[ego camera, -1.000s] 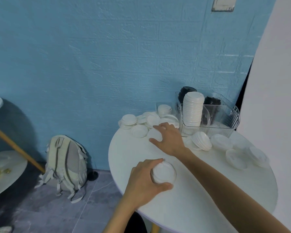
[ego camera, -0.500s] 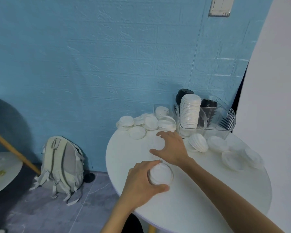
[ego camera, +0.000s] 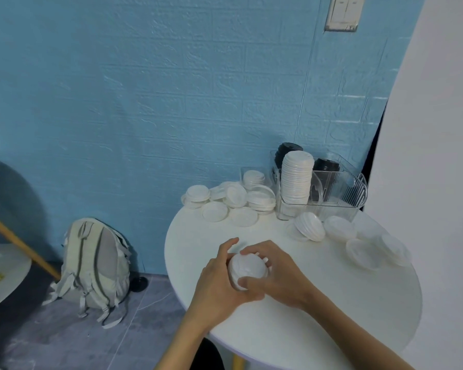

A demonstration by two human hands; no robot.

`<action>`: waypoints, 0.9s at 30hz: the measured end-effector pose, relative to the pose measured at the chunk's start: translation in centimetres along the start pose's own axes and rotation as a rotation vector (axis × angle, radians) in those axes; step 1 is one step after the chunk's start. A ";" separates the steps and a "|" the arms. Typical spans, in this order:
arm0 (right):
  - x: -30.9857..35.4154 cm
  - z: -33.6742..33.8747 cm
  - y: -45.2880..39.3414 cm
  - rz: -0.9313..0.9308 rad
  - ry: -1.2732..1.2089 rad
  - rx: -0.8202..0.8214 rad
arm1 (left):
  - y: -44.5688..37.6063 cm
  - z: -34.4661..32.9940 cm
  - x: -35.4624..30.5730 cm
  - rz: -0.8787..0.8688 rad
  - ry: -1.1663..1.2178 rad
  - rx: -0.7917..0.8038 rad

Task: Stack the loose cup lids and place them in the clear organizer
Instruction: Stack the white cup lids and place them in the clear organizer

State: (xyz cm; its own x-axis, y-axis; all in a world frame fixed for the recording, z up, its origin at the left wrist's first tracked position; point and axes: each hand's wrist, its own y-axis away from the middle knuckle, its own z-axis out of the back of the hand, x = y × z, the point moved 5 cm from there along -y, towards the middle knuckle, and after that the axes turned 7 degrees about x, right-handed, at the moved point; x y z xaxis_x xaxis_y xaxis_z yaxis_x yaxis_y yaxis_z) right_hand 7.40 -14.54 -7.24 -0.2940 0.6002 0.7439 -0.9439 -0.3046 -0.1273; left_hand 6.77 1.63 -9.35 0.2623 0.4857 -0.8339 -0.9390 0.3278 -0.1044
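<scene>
White lids (ego camera: pixel 247 269), white table (ego camera: pixel 318 303), blue brick-pattern wall (ego camera: pixel 171 89).

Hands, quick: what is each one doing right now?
Left hand: curled round the lid stack, holding it.
Right hand: fingers and thumb curled over the same lid stack, holding it too.

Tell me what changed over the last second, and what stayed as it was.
The right hand drew back from the loose lids by the wall and came to the small stack of lids, closing its grip on it beside the left hand. The left hand kept hold of that stack. The tall stack in the clear organizer and the scattered lids did not move.
</scene>
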 end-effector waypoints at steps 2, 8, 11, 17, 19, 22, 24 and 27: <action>-0.3 -0.1 -0.1 -0.004 -0.035 0.001 | -0.1 0.0 0.1 -0.011 -0.007 0.005; -1.1 -0.3 0.2 0.010 -0.085 0.007 | -0.2 -0.2 0.5 -0.034 -0.067 -0.002; -1.3 -0.3 0.4 0.022 -0.100 0.013 | -0.2 -0.2 0.5 -0.042 -0.088 -0.002; -1.3 -0.4 0.8 0.062 -0.124 -0.003 | -0.1 -0.1 0.5 -0.053 -0.087 -0.010; -1.4 -0.5 0.9 0.073 -0.109 -0.013 | -0.2 -0.3 0.5 -0.052 -0.078 0.007; -1.7 -0.6 1.2 0.082 -0.085 -0.020 | -0.2 -0.1 0.6 -0.052 -0.034 0.078; -1.8 -0.5 1.4 0.093 -0.078 -0.049 | -0.3 0.5 0.5 -0.059 0.010 0.176; -1.8 -0.3 1.4 0.106 -0.060 -0.089 | -1.9 3.7 0.3 -0.096 -0.004 0.103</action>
State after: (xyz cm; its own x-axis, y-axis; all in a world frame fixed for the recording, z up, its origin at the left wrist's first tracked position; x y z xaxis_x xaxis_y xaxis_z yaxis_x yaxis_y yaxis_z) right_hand 6.54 -15.81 -8.95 -0.3852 0.5220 0.7610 -0.9186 -0.2955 -0.2623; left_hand 9.47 4.12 -7.36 0.3505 0.4513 -0.8206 -0.8819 0.4540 -0.1270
